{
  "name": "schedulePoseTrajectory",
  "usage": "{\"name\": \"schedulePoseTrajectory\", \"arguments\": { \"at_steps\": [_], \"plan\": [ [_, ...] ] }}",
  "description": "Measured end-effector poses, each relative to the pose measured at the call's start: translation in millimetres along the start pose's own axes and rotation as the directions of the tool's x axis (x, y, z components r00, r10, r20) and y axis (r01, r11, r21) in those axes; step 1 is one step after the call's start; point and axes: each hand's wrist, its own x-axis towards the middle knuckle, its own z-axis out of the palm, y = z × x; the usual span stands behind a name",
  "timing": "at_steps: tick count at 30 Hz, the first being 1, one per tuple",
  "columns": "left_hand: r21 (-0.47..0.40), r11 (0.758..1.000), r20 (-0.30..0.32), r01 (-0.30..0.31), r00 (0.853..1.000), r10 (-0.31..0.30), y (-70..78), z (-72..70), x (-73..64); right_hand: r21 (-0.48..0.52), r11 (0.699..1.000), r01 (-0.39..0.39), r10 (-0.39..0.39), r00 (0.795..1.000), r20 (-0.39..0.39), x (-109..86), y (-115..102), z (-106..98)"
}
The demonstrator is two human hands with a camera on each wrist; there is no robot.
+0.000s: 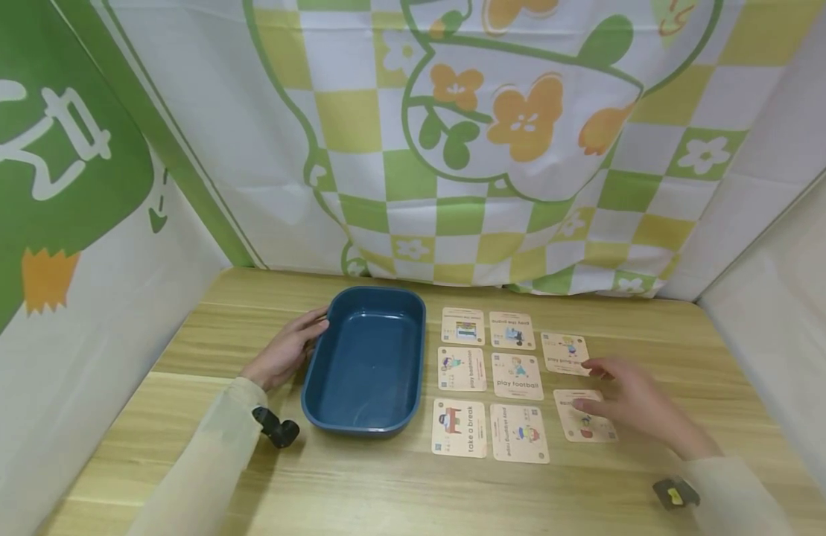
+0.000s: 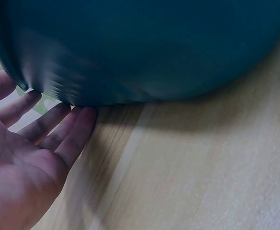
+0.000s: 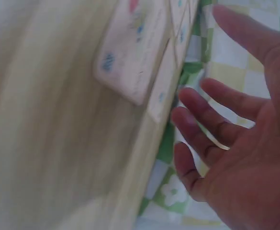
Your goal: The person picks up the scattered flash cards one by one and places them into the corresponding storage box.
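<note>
A dark blue rectangular tray (image 1: pixel 363 430) with a raised rim rests on the table. My left hand (image 1: pixel 290 348) touches its left side; the left wrist view shows fairly straight fingertips (image 2: pixel 84 117) against the outer wall. Over the cards on the right reaches my right hand (image 1: pixel 637 402), fingers spread and slightly bent, with nothing held. It is nearest to a picture card (image 1: pixel 580 428), partly covered by the thumb, and a ping-pong card (image 1: pixel 564 353) by the fingertips. The right wrist view, blurred, has a card (image 3: pixel 135 52) flat below the right hand (image 3: pixel 245 143).
Left of those two cards lie more picture cards, among them play football (image 1: pixel 518 376), play badminton (image 1: pixel 462 369) and take a break (image 1: pixel 459 429). A checked floral cloth (image 1: pixel 413 179) hangs along the table's (image 1: pixel 359 484) back edge.
</note>
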Motion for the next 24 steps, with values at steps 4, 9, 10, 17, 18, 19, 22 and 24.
{"name": "schedulePoseTrajectory", "arguments": {
  "at_steps": [4, 9, 10, 17, 18, 19, 22, 24],
  "plan": [
    [-0.006, 1.000, 0.006, -0.005, 1.000, 0.005, -0.8, -0.4, 0.1, -0.005, 0.998, -0.066, 0.066, 0.995, 0.072, -10.5, 11.1, 3.9],
    [-0.005, 1.000, 0.011, -0.009, 1.000, 0.009, -1.4, -1.4, 0.0, -0.041, 0.995, -0.088, 0.091, 0.991, 0.094, -18.2, 21.9, 7.7],
    [-0.005, 1.000, 0.012, -0.010, 1.000, 0.010, -1.7, -1.6, -0.1, -0.042, 0.995, -0.087, 0.090, 0.992, 0.091, -18.9, 23.7, 8.4],
    [-0.004, 1.000, 0.004, 0.001, 1.000, -0.001, -0.8, -1.0, -0.8, -0.041, 0.994, -0.097, 0.100, 0.991, 0.094, -21.0, 28.2, 9.8],
    [-0.003, 1.000, 0.002, 0.005, 1.000, -0.005, -0.3, -0.7, -0.9, -0.050, 0.994, -0.093, 0.097, 0.991, 0.092, -21.0, 28.7, 9.8],
    [-0.002, 1.000, 0.001, 0.008, 1.000, -0.008, 0.1, -0.5, -0.9, -0.056, 0.994, -0.091, 0.096, 0.991, 0.088, -21.2, 28.9, 10.0],
    [0.000, 1.000, 0.001, 0.015, 1.000, -0.015, 0.5, -0.3, -0.5, -0.072, 0.995, -0.074, 0.079, 0.994, 0.074, -22.4, 30.8, 10.3],
    [0.000, 1.000, 0.000, 0.016, 1.000, -0.016, 0.4, -0.5, -0.2, -0.071, 0.995, -0.068, 0.074, 0.995, 0.071, -23.2, 32.8, 10.4]
  ]
}}
